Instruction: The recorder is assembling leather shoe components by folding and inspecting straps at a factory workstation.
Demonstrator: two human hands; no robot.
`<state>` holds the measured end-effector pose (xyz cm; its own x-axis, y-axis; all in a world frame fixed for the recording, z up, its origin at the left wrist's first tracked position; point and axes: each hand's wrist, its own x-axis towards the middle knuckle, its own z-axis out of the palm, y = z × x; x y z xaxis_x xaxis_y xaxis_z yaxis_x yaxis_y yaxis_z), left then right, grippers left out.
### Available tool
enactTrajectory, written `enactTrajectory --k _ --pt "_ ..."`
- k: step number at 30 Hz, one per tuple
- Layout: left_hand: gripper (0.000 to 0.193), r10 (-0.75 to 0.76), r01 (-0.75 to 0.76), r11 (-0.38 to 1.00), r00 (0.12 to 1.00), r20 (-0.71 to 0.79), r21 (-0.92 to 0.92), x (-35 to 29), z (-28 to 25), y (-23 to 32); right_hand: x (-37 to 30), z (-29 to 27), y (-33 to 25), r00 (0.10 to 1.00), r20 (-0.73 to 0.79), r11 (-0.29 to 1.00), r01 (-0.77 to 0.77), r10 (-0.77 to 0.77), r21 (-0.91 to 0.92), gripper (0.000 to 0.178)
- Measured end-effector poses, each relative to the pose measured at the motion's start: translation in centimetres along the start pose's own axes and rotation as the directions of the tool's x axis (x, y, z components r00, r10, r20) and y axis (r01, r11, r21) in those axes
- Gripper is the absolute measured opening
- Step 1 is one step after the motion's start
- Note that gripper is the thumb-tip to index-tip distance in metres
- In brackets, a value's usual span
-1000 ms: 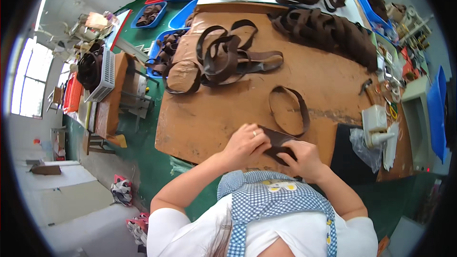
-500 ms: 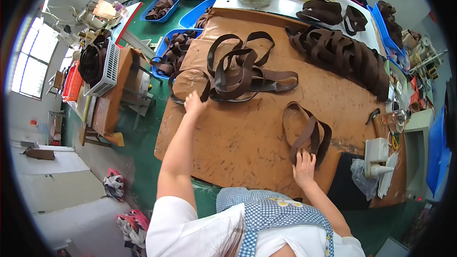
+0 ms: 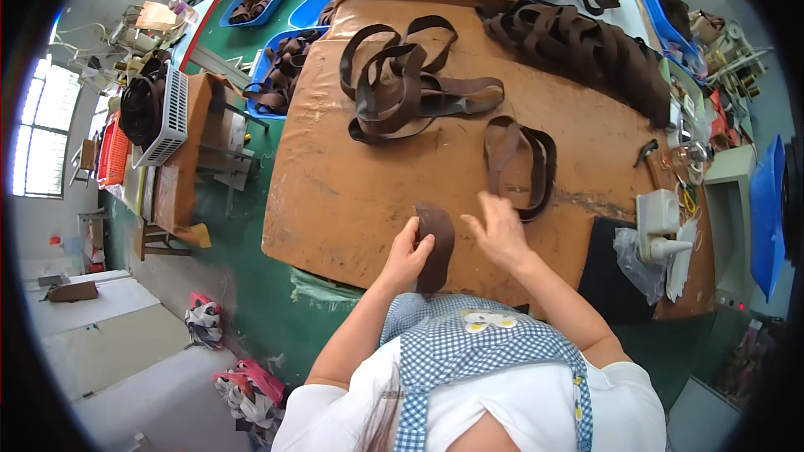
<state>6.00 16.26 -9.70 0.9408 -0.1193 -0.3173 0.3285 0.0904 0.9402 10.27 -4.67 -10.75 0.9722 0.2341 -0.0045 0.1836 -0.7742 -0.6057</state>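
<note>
My left hand (image 3: 407,254) pinches a dark brown band loop (image 3: 435,244) between thumb and fingers, close in front of my apron. My right hand (image 3: 500,233) is empty, its thumb and fingers apart, over the table just below another brown band loop (image 3: 548,169). Whether its fingertips touch that loop I cannot tell. Farther off on the brown-covered table (image 3: 360,226) lies a loose tangle of brown bands (image 3: 410,88). A long row of overlapping bands (image 3: 578,54) fills the far right part.
Right of my right arm are a black sheet (image 3: 607,276), a white glue bottle (image 3: 662,222) and a clear plastic bag (image 3: 634,264). Blue trays (image 3: 276,88) with more bands stand left of the table. A white basket (image 3: 170,117) sits on a side bench.
My left hand has drawn a loop from the far left of the table toward my body. My right hand has let go of its loop, which now lies slightly farther away.
</note>
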Motion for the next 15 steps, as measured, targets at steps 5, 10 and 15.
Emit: enactTrajectory --k 5,10,15 --pt "0.046 -0.019 0.014 1.0 0.966 0.259 0.023 -3.3 3.2 2.5 -3.4 -4.4 -5.4 0.888 0.455 0.201 -0.459 0.07 0.865 0.02" --pt "0.048 -0.29 0.492 0.846 0.747 0.599 -0.205 -5.7 1.3 3.3 -6.6 -6.8 -5.6 0.857 0.476 0.149 -0.454 -0.196 0.879 0.02" --pt "0.038 -0.281 0.517 0.83 0.712 0.644 -0.21 -7.4 0.0 3.4 -7.7 -7.4 -5.3 0.894 0.368 0.125 -0.347 -0.256 0.929 0.02"
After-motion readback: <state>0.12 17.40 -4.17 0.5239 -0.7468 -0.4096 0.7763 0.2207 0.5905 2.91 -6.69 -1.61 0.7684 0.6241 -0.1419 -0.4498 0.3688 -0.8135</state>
